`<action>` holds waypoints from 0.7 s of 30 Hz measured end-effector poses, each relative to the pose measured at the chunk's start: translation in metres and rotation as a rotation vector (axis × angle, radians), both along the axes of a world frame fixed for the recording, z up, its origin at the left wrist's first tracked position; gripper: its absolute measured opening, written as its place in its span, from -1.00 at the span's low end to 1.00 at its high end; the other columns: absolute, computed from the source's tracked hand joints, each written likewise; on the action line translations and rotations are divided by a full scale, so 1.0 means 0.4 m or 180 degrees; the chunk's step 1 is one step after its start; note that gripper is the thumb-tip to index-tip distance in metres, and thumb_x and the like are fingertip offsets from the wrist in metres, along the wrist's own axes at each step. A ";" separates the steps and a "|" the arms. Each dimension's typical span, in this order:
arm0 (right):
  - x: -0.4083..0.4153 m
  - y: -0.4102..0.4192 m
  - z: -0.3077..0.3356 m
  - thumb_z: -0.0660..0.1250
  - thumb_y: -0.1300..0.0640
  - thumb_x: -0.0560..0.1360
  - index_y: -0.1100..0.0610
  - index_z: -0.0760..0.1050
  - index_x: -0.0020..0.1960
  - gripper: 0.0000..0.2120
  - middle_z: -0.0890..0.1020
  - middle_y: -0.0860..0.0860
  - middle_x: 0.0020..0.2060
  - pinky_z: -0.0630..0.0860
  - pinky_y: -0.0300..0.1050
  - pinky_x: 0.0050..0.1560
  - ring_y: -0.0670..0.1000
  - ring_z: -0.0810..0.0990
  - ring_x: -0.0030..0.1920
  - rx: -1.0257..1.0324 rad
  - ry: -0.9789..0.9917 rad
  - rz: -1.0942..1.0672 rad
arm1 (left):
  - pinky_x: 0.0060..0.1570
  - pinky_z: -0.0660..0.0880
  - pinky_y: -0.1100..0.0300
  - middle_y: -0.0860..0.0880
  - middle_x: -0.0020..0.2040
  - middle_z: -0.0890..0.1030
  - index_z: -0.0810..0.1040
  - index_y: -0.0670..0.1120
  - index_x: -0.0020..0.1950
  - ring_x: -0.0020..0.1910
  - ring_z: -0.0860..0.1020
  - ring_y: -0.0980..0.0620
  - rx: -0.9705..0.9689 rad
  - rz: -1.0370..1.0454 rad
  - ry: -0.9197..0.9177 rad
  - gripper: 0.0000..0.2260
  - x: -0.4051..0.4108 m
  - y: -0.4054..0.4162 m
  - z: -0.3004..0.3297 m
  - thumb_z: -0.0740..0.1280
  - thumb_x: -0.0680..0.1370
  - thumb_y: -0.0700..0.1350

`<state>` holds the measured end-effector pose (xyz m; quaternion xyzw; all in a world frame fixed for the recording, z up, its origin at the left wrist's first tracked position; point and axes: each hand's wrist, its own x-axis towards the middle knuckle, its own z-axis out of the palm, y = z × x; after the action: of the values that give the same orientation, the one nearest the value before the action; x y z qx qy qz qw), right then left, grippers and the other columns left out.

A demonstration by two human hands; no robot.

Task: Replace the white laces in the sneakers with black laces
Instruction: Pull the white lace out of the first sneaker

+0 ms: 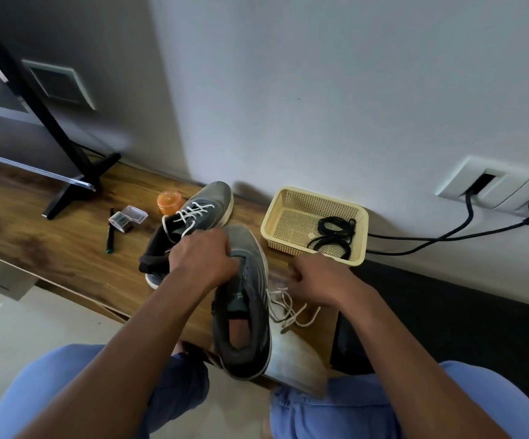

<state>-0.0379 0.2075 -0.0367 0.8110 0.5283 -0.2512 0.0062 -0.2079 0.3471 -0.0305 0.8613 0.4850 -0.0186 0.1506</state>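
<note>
The near sneaker (244, 299) lies along the shelf's (67, 245) front edge, heel hanging over it toward the person's knees, its eyelets bare. The left hand (204, 258) curls over its toe end and grips it. The right hand (321, 280) sits just beside the shoe with fingers curled down by the loose white lace (288, 307), which lies in a tangle on the wood (whether it actually pinches the lace I cannot tell). A white cloth (298, 362) drapes over the front edge under that lace. Behind the left hand the second sneaker (193, 223), laced in white, points at the wall. The black laces (334, 236) lie coiled in a cream basket (288, 198) near the shelf's right end, against the wall. Farther left are an orange jar (169, 201), a clear box (127, 218), a pen (110, 231) and a black stand (79, 182). Two cables (466, 229) trail from a wall socket (497, 185).
</note>
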 end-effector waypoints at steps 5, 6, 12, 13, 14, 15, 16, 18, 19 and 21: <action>-0.002 -0.034 -0.020 0.60 -0.05 0.39 -0.13 0.39 0.43 -0.32 0.57 0.01 0.26 0.60 0.06 0.10 0.12 0.59 0.19 -0.0584 0.0387 0.0181 | -0.04 0.52 0.07 -0.01 0.06 0.66 0.62 0.09 0.06 0.08 0.62 -0.13 0.0097 -0.0018 -0.0020 -0.79 0.015 -0.012 0.007 0.42 0.47 0.12; -0.008 -0.038 -0.023 0.64 -0.07 0.34 -0.18 0.30 0.50 -0.16 0.50 0.02 0.34 0.60 0.11 0.14 0.17 0.55 0.27 -0.0676 0.0373 0.0222 | -0.04 0.53 0.06 -0.01 0.07 0.66 0.62 0.09 0.06 0.08 0.62 -0.13 0.0082 -0.0023 -0.0010 -0.78 0.015 -0.011 0.006 0.42 0.47 0.12; -0.063 -0.041 -0.061 0.67 0.05 0.32 -0.23 0.13 0.60 0.04 0.31 0.15 0.47 0.58 0.22 0.26 0.27 0.46 0.38 -0.0479 0.0127 0.0278 | -0.03 0.54 0.05 -0.03 0.06 0.67 0.63 0.06 0.04 0.08 0.62 -0.16 0.0085 -0.0048 -0.0008 -0.79 0.024 -0.014 0.005 0.40 0.48 0.13; -0.070 -0.040 -0.070 0.66 0.07 0.33 -0.21 0.18 0.58 -0.01 0.34 0.14 0.41 0.60 0.23 0.22 0.26 0.49 0.33 -0.0386 0.0056 0.0254 | -0.04 0.53 0.06 -0.03 0.06 0.67 0.63 0.06 0.04 0.08 0.62 -0.16 0.0108 -0.0039 -0.0001 -0.79 0.025 -0.015 0.006 0.40 0.49 0.12; -0.075 -0.039 -0.078 0.64 0.08 0.35 -0.19 0.22 0.56 -0.08 0.38 0.13 0.36 0.61 0.23 0.19 0.24 0.51 0.29 -0.0283 0.0023 0.0222 | -0.05 0.52 0.06 -0.03 0.06 0.67 0.63 0.07 0.04 0.07 0.62 -0.15 0.0135 -0.0031 0.0003 -0.80 0.025 -0.018 0.008 0.40 0.50 0.12; -0.078 -0.038 -0.081 0.61 0.11 0.38 -0.16 0.27 0.55 -0.15 0.40 0.12 0.33 0.61 0.22 0.18 0.23 0.53 0.27 -0.0192 0.0019 0.0189 | -0.05 0.52 0.06 -0.02 0.06 0.67 0.63 0.07 0.05 0.07 0.62 -0.15 0.0154 -0.0031 0.0001 -0.80 0.025 -0.019 0.009 0.40 0.50 0.12; -0.078 -0.036 -0.078 0.57 0.13 0.41 -0.12 0.30 0.53 -0.22 0.42 0.11 0.31 0.60 0.20 0.18 0.22 0.53 0.27 -0.0117 0.0031 0.0175 | -0.05 0.52 0.06 -0.02 0.06 0.67 0.63 0.07 0.05 0.07 0.62 -0.14 0.0173 -0.0038 -0.0011 -0.80 0.025 -0.020 0.010 0.40 0.51 0.12; -0.073 -0.029 -0.065 0.51 0.18 0.45 -0.05 0.37 0.49 -0.34 0.49 0.11 0.30 0.60 0.12 0.14 0.21 0.56 0.26 -0.0033 0.0011 0.0220 | -0.05 0.51 0.06 -0.02 0.07 0.67 0.64 0.07 0.05 0.07 0.63 -0.15 0.0194 -0.0041 -0.0036 -0.80 0.024 -0.021 0.012 0.39 0.50 0.12; -0.069 -0.025 -0.058 0.48 0.22 0.46 -0.03 0.42 0.45 -0.40 0.53 0.10 0.27 0.60 0.07 0.07 0.19 0.57 0.24 -0.0006 0.0013 0.0220 | -0.07 0.48 0.07 -0.02 0.08 0.67 0.64 0.08 0.05 0.08 0.63 -0.15 0.0196 -0.0030 -0.0041 -0.81 0.024 -0.022 0.013 0.40 0.50 0.12; -0.064 -0.021 -0.047 0.44 0.29 0.46 0.00 0.52 0.34 -0.52 0.61 0.06 0.19 0.55 -0.01 -0.06 0.15 0.60 0.19 0.0071 0.0066 0.0128 | -0.08 0.43 0.09 -0.01 0.08 0.67 0.64 0.09 0.04 0.09 0.62 -0.15 0.0163 -0.0013 -0.0048 -0.82 0.023 -0.021 0.012 0.40 0.50 0.11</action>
<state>-0.0633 0.1990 -0.0556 0.7977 0.5472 -0.2535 -0.0032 -0.1987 0.3385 -0.0256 0.8660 0.4823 0.0000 0.1322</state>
